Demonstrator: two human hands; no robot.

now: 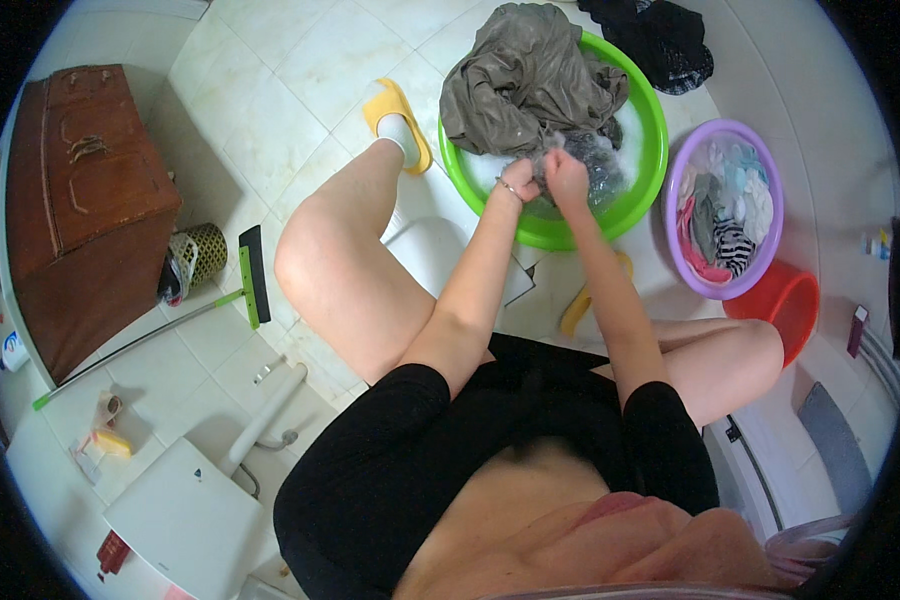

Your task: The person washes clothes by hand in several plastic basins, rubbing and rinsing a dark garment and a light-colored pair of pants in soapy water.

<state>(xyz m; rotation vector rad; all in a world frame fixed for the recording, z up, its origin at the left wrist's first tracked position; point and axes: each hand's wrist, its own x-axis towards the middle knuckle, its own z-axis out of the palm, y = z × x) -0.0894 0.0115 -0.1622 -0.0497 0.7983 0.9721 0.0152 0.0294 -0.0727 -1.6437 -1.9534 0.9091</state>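
Observation:
A bright green basin [653, 170] stands on the floor in front of me, with white suds and water in it. A large grey-brown cloth garment [520, 75] is heaped at its far side and partly hangs over the rim. Over the near part of the basin, my left hand [519, 181] and my right hand [566, 180] are closed like fists, side by side. Between and beside them is wet dark-grey cloth [600, 170], bunched in the water. Whether it belongs to the heaped garment I cannot tell. A thin bracelet circles my left wrist.
Right of the basin stands a purple tub [675, 225] of mixed clothes, with a red bucket [795, 310] close behind. Black cloth [655, 45] lies at the far right. On the left are a brown cabinet [90, 170], a patterned wastebasket [205, 252] and a green-handled squeegee [253, 278].

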